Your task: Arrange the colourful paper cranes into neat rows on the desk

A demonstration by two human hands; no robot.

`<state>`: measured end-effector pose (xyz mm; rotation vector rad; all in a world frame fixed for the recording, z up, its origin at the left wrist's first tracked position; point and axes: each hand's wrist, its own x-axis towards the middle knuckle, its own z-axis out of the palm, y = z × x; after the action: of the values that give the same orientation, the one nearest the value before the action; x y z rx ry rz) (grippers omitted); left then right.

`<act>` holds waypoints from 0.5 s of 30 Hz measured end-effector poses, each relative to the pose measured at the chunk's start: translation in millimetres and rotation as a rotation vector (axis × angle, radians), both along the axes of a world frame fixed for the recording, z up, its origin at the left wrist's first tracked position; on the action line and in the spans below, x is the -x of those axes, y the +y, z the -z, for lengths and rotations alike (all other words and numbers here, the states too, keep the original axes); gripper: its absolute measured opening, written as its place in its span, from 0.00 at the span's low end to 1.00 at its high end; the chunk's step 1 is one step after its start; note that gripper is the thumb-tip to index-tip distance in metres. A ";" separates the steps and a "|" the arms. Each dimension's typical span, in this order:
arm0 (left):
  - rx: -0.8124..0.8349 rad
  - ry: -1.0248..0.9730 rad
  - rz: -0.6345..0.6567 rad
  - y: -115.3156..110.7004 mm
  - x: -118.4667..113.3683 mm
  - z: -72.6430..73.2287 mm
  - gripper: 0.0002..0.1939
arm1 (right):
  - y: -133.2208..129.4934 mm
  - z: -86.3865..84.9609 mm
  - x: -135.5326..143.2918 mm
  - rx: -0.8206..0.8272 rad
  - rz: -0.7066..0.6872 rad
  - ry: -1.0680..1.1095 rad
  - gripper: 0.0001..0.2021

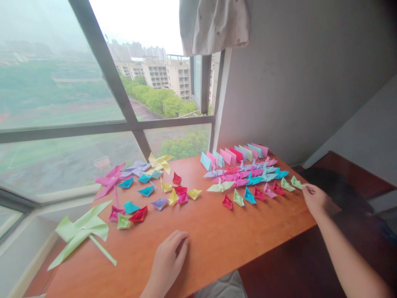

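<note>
My left hand [169,258] rests flat on the orange-brown wooden table [214,231] near its front edge, fingers loosely curled, holding nothing. My right hand [314,198] reaches to the table's right edge, its fingertips touching a light green folded paper piece [297,182] at the end of a row of small origami shapes [257,192]. Behind that row lie paper cranes [248,176] and a line of folded paper tents [234,155]. Whether the fingers pinch the green piece is unclear.
Left of centre lie several scattered small origami boats [161,198], a pink pinwheel [110,181], a yellow pinwheel [159,162] and a large light green pinwheel [82,231]. A big window [93,103] stands behind the table, a grey wall [294,82] to the right.
</note>
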<state>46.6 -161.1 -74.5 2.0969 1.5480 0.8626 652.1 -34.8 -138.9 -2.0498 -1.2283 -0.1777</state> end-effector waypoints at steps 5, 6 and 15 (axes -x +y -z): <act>-0.020 0.000 0.001 0.5 0.3 0.1 0.09 | 4.6 6.2 1.9 0.032 0.011 0.090 0.19; -0.022 0.000 0.002 0.5 0.4 0.3 0.09 | 5.9 6.4 1.9 0.038 0.016 0.095 0.19; -0.014 0.000 0.004 0.7 0.2 1.9 0.08 | 8.5 6.8 2.8 0.051 0.016 0.085 0.18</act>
<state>46.4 -160.4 -76.4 2.1093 1.5415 0.8742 649.3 -26.4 -145.7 -2.0897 -1.1760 -0.0665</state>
